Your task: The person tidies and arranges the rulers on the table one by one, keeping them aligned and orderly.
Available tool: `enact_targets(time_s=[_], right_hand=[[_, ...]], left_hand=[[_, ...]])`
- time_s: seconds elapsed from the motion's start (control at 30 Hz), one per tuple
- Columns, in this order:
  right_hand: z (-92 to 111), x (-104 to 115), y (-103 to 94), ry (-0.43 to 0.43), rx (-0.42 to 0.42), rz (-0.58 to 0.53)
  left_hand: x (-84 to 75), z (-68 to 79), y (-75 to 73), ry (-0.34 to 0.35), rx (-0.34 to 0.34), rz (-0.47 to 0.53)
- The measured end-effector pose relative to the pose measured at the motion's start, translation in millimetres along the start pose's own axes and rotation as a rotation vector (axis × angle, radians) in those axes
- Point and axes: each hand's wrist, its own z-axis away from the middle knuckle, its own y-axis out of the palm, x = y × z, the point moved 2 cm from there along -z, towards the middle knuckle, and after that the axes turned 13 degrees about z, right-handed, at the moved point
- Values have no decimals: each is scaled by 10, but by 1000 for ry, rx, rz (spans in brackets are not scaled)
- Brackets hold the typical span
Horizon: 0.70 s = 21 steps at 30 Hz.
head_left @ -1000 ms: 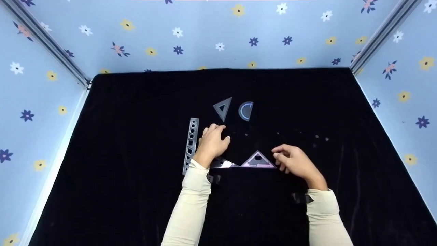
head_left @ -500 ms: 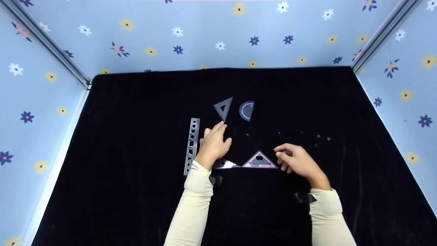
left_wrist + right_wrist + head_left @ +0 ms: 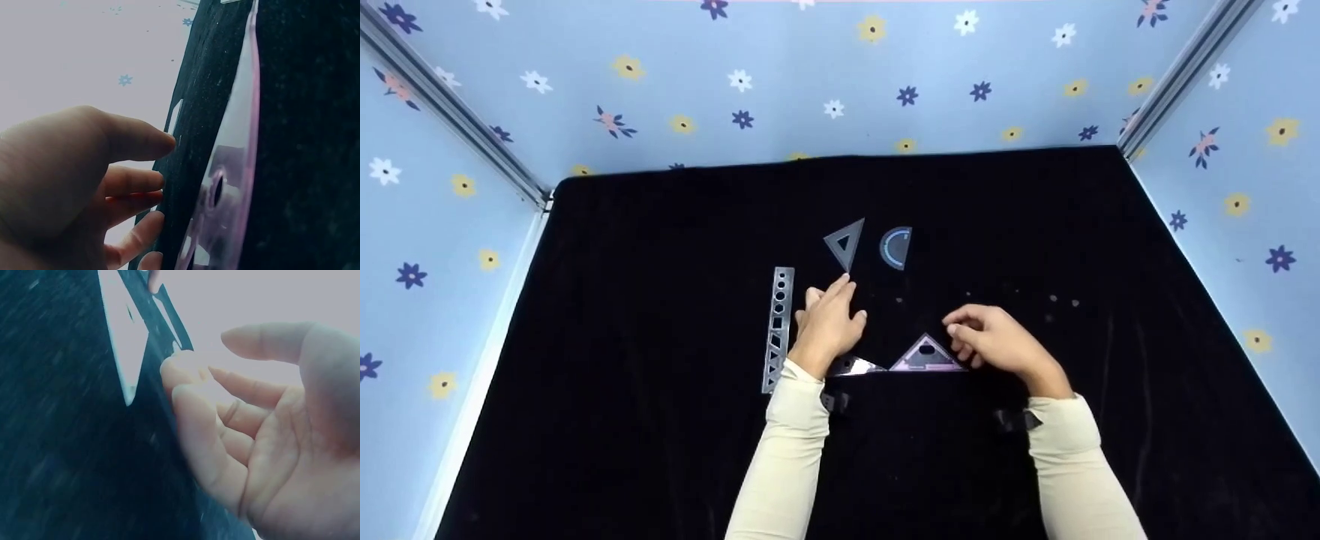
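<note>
In the head view my left hand (image 3: 829,322) reaches forward, its fingertips at the lower tip of a grey triangular set square (image 3: 844,257). Whether they touch it, I cannot tell. Below its wrist lies a clear set square (image 3: 866,366), partly hidden. End to end with that one is a pink-edged set square (image 3: 926,366). Beside its right corner my right hand (image 3: 997,341) hovers, fingers loosely bent and holding nothing. The right wrist view shows bare fingers (image 3: 197,439) apart from the set square (image 3: 121,337). A stencil ruler (image 3: 778,315) lies left of my left hand.
A semicircular protractor (image 3: 895,259) lies right of the grey set square. Black cloth (image 3: 660,337) covers the table, with a few pale specks (image 3: 1075,303) at the right. Flower-patterned blue walls (image 3: 795,45) enclose the back and sides.
My left hand's fingers have stretched forward to the grey set square's tip. My right hand has shifted slightly left, nearer the pink-edged set square. The whole head view has shifted a little.
</note>
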Motion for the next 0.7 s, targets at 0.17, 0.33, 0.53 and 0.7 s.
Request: enact_targets(time_s=[0.17, 0.33, 0.53, 0.7], right_hand=[[-205, 187, 4, -30, 22, 36], [-439, 332, 25, -61, 23, -3], [-746, 518, 83, -89, 9, -48], [-898, 689, 63, -87, -25, -111]], left_hand=[[6, -2, 14, 14, -21, -13], [27, -9, 13, 105, -69, -9], [59, -40, -37, 174, -120, 10], [60, -70, 7, 192, -100, 69]])
